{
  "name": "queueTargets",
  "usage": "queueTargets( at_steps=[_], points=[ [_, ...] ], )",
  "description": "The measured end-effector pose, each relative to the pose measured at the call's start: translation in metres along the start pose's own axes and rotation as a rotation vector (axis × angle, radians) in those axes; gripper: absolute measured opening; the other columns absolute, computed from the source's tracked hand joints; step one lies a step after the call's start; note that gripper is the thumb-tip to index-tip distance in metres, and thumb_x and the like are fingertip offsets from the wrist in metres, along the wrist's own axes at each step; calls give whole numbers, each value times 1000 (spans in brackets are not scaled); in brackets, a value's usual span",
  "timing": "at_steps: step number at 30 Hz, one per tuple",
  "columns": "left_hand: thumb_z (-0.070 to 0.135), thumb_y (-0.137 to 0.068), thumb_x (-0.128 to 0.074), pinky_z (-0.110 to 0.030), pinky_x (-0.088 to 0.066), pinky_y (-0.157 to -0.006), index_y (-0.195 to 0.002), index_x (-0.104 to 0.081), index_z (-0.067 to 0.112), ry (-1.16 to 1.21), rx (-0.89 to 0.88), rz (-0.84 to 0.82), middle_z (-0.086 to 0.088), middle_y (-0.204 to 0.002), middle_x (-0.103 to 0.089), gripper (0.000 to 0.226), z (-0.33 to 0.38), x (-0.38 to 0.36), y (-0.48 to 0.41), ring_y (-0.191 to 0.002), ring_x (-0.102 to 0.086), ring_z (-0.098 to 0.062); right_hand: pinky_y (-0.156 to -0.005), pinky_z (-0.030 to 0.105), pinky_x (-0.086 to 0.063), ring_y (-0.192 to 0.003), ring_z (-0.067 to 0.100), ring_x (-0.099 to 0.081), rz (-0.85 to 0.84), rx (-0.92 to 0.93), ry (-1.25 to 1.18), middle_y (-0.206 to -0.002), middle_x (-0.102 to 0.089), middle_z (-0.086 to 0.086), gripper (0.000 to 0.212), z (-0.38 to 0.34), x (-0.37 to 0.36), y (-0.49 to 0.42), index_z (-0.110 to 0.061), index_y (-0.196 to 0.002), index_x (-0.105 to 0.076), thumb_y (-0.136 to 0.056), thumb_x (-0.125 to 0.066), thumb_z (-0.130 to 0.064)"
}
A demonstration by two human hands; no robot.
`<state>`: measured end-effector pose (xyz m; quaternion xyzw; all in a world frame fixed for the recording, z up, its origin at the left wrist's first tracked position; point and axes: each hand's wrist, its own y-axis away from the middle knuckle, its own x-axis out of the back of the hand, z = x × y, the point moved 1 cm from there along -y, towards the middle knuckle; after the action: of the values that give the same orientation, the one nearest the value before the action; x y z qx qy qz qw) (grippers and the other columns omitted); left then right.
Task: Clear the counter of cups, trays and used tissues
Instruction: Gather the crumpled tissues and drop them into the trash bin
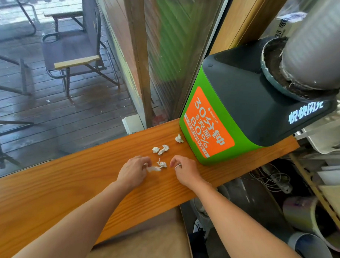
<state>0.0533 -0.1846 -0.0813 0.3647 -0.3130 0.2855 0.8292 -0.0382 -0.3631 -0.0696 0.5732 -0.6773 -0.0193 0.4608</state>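
Wooden worktop (70, 185) runs along a window, deck chairs outside, green charging box (223, 119) at the far right end. Only tissue scraps on the bare stretch in front of me, no cups or trays in sight.

My left hand (134, 171) has its fingers (145, 162) curled and pinching one end of a long tissue strip (153, 168); the strip's long axis runs left to right, away from those fingers toward my right hand (185, 171). Right fingers are bent in on a small white bit (178, 165), hard to tell what exactly.

A crumpled wad (161, 163) sits between both hands, touching the strip's right end, about equally near to each. A twin clump (161, 149) lies just beyond, further from me. A last scrap (179, 138) sits beside the box, closer to the right hand. Likely next: sweep the middle wad inward.
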Motion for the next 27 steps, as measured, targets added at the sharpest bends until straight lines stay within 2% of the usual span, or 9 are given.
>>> queueTargets(
  at_steps=[2,7,11,13,16,18,21,23,27],
  points=[
    [9,-95,-43,-30,-37,-75,-91,-59,28,10,18,-2,1,-99,-58,25,2,-1,4,-98,-56,-23,-60,27,-47,-87,19,-60,-22,1,26,-94,-65,1,36,-2,-1,4,-27,-77,-64,-89,-43,0],
    [12,-94,-41,-32,-42,-83,-109,-55,22,47,49,5,-3,-107,-55,23,4,-4,8,-103,-52,-24,-58,25,-41,-85,16,-56,-43,-20,24,-87,-60,-4,31,-7,-1,7,-24,-72,-60,-89,-41,-5],
    [42,-86,-54,-33,-46,-84,-119,-48,30,-65,-21,-78,3,-110,-46,35,10,-16,17,-107,-43,-18,-65,28,-42,-87,17,-54,-59,5,82,-95,-56,-1,10,-4,-6,5,-24,-78,-56,-86,-54,-17],
    [52,-85,-58,-32,-50,-80,-120,-45,34,-155,-83,-112,3,-112,-44,42,11,-25,23,-105,-41,-17,-65,28,-41,-87,15,-52,-46,19,100,-95,-53,-3,11,-2,-11,4,-27,-79,-52,-87,-59,-23],
    [36,-94,-57,-30,-49,-75,-119,-44,29,-282,-170,-165,-2,-113,-43,29,8,-37,29,-104,-43,-21,-63,25,-40,-83,12,-50,-7,44,119,-94,-49,-7,14,-3,-16,0,-28,-81,-50,-91,-59,-27],
    [25,-98,-51,-29,-46,-76,-119,-46,23,-264,-180,-152,-3,-114,-43,22,4,-41,31,-101,-43,-19,-64,25,-42,-81,10,-50,4,68,140,-93,-49,-7,14,-7,-18,-3,-27,-83,-50,-95,-56,-30],
    [25,-102,-40,-30,-45,-75,-109,-47,19,-163,-152,-102,-3,-107,-50,11,0,-35,30,-88,-46,-15,-63,26,-43,-82,14,-54,14,94,159,-95,-54,-3,14,-16,-18,-7,-24,-87,-53,-100,-49,-29],
    [22,-101,-42,-31,-46,-72,-104,-47,21,-132,-122,-97,-2,-101,-52,6,-3,-26,24,-83,-51,-17,-70,29,-50,-87,16,-56,15,87,168,-100,-58,0,11,-20,-14,-9,-22,-95,-56,-101,-47,-26],
    [7,-92,-49,-37,-52,-81,-105,-58,24,-118,-60,-78,1,-106,-57,23,0,-2,5,-94,-58,-23,-75,29,-48,-97,17,-58,35,80,190,-116,-63,3,18,-28,-4,-10,-19,-117,-57,-100,-50,-19]
  ],
)
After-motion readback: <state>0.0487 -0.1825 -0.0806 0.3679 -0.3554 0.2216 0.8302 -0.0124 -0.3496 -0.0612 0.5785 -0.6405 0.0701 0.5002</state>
